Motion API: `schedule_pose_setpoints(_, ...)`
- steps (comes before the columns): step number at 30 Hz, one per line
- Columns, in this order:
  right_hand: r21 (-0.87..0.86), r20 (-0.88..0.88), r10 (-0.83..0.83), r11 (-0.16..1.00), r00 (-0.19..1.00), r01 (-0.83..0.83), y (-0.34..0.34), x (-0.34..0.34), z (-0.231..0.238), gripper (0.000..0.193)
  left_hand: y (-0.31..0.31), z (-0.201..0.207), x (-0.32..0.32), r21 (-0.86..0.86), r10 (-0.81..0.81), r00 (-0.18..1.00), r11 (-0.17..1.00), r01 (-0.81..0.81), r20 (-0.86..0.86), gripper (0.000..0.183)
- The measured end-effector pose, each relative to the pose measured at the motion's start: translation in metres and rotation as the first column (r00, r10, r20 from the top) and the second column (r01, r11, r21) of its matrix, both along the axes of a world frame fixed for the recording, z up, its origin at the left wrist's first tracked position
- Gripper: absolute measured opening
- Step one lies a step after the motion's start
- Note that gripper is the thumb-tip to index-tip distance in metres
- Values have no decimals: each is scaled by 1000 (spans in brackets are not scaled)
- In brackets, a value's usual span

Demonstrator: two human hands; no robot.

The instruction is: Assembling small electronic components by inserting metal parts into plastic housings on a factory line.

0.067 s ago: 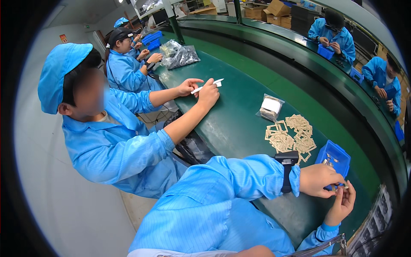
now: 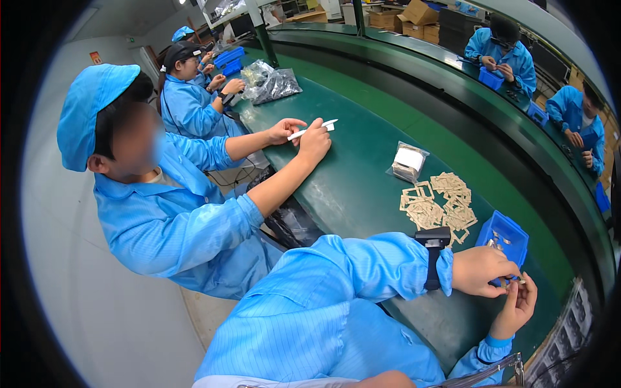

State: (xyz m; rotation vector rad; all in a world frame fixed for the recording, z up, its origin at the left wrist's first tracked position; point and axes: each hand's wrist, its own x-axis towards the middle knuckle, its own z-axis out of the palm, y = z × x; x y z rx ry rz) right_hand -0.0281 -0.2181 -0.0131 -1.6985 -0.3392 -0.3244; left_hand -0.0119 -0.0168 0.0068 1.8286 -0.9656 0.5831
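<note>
Still early, I'd judge: left hand (image 2: 482, 270) & right hand (image 2: 515, 310) pinch a small part (image 2: 517, 280) at lower right; tan frame pile (image 2: 440, 204) mid-right untouched, blue tray (image 2: 511, 231) near-empty.

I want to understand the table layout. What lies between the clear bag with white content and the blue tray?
In the head view, a heap of tan frame-shaped pieces lies on the green table between the clear bag and the blue tray.
</note>
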Motion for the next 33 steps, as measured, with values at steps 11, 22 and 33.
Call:
schedule_pose_setpoints(11,45,31,110,993,993,-111,1,6,-6,30,6,4,0,121,62,997,990,-68,49,46)
schedule_pose_setpoints(22,-314,265,357,910,896,-270,9,-4,19,9,187,31,8,192,936,332,307,-932,114,17)
schedule_pose_setpoints(33,-503,-74,573,685,816,-527,22,-9,19,8,340,-69,66,650,907,-418,-287,-704,-52,73)
